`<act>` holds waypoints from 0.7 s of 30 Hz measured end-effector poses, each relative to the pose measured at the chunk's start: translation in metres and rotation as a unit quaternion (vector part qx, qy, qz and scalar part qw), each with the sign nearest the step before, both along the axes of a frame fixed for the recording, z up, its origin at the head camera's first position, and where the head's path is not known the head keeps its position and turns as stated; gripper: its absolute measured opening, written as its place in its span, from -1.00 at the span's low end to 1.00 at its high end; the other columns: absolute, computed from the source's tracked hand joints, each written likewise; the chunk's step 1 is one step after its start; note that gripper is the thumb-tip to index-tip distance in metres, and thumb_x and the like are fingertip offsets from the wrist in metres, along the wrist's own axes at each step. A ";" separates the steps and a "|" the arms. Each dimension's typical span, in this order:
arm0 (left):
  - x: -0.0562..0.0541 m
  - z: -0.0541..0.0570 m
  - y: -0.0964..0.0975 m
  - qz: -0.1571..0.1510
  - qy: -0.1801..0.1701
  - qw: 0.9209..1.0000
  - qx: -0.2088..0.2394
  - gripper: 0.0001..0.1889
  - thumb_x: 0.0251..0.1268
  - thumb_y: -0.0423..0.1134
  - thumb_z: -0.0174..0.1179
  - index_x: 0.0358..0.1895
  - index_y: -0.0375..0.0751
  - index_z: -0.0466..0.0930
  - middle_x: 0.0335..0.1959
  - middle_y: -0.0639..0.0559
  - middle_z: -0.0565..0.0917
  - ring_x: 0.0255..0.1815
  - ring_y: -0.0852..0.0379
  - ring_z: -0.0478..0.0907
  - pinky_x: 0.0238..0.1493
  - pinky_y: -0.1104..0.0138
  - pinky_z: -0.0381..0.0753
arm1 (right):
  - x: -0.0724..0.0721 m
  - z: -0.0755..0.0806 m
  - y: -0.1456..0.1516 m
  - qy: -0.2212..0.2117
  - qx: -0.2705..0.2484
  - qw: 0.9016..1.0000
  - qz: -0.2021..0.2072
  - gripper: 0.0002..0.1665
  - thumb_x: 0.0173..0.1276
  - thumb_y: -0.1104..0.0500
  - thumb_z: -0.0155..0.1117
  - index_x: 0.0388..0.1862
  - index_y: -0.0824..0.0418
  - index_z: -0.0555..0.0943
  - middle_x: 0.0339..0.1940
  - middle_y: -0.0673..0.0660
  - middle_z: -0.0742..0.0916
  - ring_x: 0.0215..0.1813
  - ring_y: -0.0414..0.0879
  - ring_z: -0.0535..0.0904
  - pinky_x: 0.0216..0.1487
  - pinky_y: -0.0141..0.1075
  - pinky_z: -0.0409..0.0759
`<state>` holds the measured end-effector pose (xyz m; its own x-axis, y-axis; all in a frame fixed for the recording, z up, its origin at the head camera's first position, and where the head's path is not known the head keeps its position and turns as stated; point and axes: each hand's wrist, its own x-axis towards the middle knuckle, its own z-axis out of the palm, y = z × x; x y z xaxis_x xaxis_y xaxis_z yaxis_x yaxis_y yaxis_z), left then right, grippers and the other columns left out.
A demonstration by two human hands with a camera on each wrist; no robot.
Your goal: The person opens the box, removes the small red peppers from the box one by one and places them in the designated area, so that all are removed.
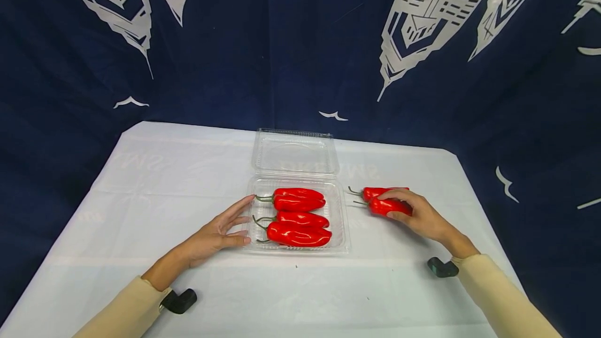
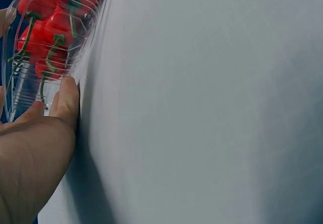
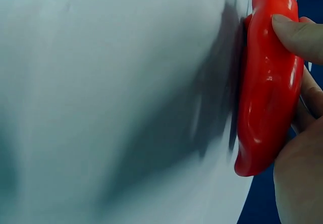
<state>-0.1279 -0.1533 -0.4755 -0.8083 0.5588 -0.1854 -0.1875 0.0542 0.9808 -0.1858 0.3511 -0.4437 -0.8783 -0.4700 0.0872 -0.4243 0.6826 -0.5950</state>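
Several red chili peppers [image 1: 300, 233] with green stems lie in a clear plastic clamshell container [image 1: 341, 228], whose hinged lid [image 1: 296, 155] is folded back. At its left side is my left hand [image 1: 218, 236], with fingers spread and fingertips at the container's wall. The left wrist view shows the thumb [image 2: 68, 95] at the ribbed wall, with stems visible through the plastic. To the container's right, my right hand [image 1: 420, 215] grips a red pepper [image 3: 267, 88] between thumb and fingers. Just behind it another red pepper [image 1: 375, 192] lies on the table, partly hidden by the hand.
A white cloth covers the table [image 1: 291, 296]. Behind it hangs a dark blue curtain [image 1: 235, 67] with white building prints. Black wrist mounts [image 1: 180, 301] stick out below both forearms.
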 end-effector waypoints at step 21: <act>-0.001 0.000 0.001 -0.003 0.002 1.000 0.002 -0.01 0.28 -0.31 0.35 0.62 0.30 -0.09 0.67 0.04 -0.18 0.59 -0.22 -0.01 0.49 -0.02 0.34 | -0.005 -0.009 -0.011 -0.003 0.023 0.999 -0.028 -0.43 0.20 0.43 0.44 0.17 0.03 0.63 0.17 0.14 0.65 0.27 0.13 0.48 0.30 -0.60 0.33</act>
<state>-0.1285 -0.1527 -0.4752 -0.8057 0.5642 -0.1801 -0.1828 0.0524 0.9818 -0.1909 0.3403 -0.4524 -0.9037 -0.4237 0.0612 -0.3813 0.7316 -0.5652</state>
